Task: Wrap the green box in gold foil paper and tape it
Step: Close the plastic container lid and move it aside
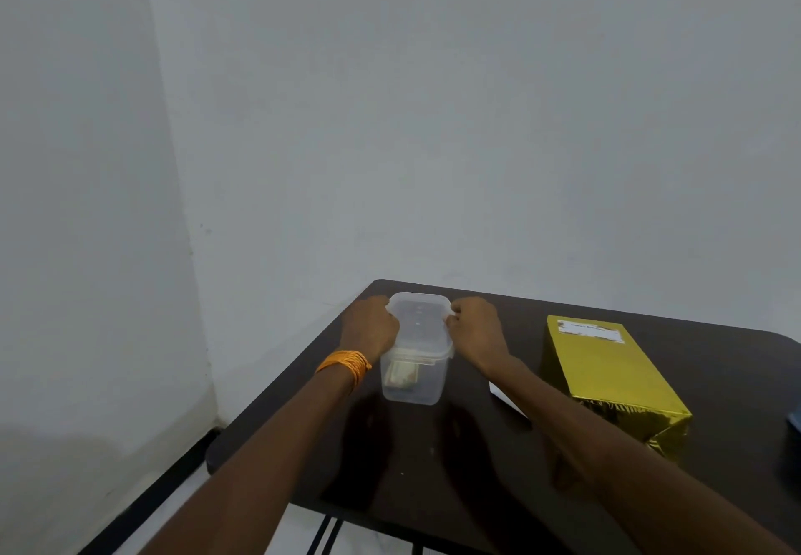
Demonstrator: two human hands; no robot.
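Left hand: the left hand [370,329] clasps the left rim of the lid [418,320], fingers curled round it; an orange thread band [345,364] sits on its wrist.
Right hand: the right hand [474,329] grasps the lid's right rim in the same way, knuckles up.
Between the hands: a clear container [414,385] stands upright on the bench [433,468], the lid on top of it; a pale item [403,376] lies inside, too blurred to name.
Edges: the bench's far edge runs just beyond both hands, against the wall [433,121]; its rounded corner lies just beyond the left hand, and its left edge comes back alongside the left forearm.
Open room: bare dark bench spreads behind the hands between the two forearms, and a narrower bare strip lies between the right hand and the box.
Task thing, place: the box in gold foil [615,376] lies on the bench to the right of the right hand, apart from it, close beside the right forearm.
Task thing, look: foil covers every face that shows; the top is smooth, the near end is creased and folded, and a white label [591,331] sits at its far end, print unreadable.
Under the right forearm: a white slip [505,398] lies flat, partly hidden.
Far right: a blue object [795,422] is cut off by the frame.
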